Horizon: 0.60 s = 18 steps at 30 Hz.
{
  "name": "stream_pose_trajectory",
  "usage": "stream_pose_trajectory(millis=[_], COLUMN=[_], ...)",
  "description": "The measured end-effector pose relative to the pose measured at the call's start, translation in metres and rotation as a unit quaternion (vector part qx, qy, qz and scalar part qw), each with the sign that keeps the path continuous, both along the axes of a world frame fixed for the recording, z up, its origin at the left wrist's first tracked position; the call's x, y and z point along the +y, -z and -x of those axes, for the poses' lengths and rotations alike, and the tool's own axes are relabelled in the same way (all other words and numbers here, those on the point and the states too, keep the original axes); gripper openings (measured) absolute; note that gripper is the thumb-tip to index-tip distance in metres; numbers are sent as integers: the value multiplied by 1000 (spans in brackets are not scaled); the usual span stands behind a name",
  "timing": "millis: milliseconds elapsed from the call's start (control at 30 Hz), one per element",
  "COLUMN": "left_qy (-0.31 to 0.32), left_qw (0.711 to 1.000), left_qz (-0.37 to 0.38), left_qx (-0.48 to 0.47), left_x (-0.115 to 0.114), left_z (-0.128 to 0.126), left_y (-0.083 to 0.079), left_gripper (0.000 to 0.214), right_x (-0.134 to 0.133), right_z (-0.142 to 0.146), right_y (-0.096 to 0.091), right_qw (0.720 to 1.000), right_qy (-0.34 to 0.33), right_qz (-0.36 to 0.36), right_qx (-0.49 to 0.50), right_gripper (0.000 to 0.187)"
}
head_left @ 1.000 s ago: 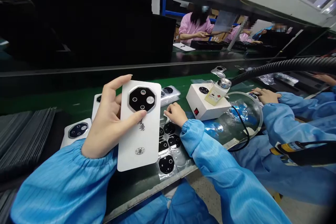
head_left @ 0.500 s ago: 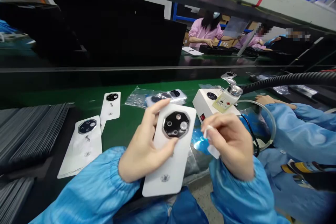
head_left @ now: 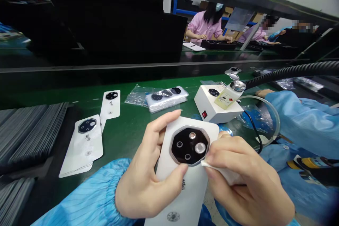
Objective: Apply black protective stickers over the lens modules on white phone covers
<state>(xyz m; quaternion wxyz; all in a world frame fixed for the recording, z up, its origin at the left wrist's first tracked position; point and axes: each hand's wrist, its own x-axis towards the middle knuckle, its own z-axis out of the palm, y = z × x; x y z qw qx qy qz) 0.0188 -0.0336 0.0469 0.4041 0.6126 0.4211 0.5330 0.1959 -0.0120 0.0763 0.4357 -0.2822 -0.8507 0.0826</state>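
Right hand (head_left: 249,183) pinches wipe (head_left: 219,171) at camera ring (head_left: 207,144)

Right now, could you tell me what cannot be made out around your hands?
Lower end of the white card: cut off by the head view's bottom edge.
Far end of the white wipe: hidden by the right hand.
Print on the bottle label: too small to read.

Left hand (head_left: 144,180) curling up from below, fingers (head_left: 161,127) wrapping round one side, thumb pressing in pretty firmly. Right hand (head_left: 249,183) sitting just beside it, fingers bunching up tight in a pinch, knuckles facing up. Both wrists angling inward, palms turning toward each other, puffy blue sleeve (head_left: 87,190) gathering at the left wrist.
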Motion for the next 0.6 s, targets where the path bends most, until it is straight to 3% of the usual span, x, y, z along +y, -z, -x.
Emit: stream_pose_trajectory(millis=[267,600], left_qy=[12,2], left_qw=[997,999], left_qz=[-42,-16], left_qx=[62,30], left_x=[-1,-3], left_z=[-1,-5], left_y=[1,-1], left_gripper=[72,68], right_x=[-1,0], right_z=[-1,5], right_y=[-2,1], right_qw=[1000,1000], right_qy=[4,22], right_qz=[-11,-12], right_qx=[-23,-2], right_gripper=[20,21])
